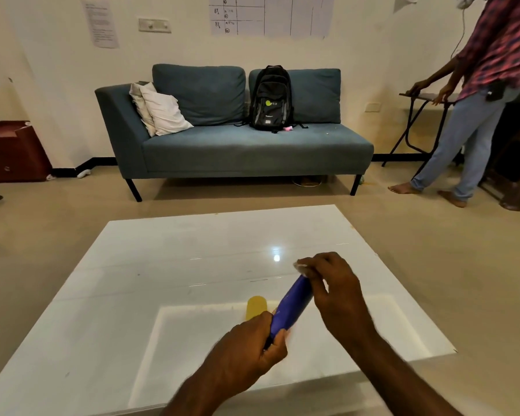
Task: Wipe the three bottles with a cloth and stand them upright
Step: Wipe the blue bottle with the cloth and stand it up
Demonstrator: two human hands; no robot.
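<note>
A blue bottle [291,304] is held tilted above the white table [162,265], its top end pointing up and to the right. My left hand [246,346] grips its lower end. My right hand [330,283] is curled over its upper end, with a scrap of pale cloth [301,267] showing at the fingertips. A yellow bottle [256,307] lies on the table just behind my left hand, partly hidden by the hand and the blue bottle. A third bottle does not show.
A blue sofa [237,145] with a black backpack [270,99] and a white pillow [162,111] stands beyond the table. A person [481,94] stands at the far right by a folding table. A red cabinet [12,151] is at the left wall.
</note>
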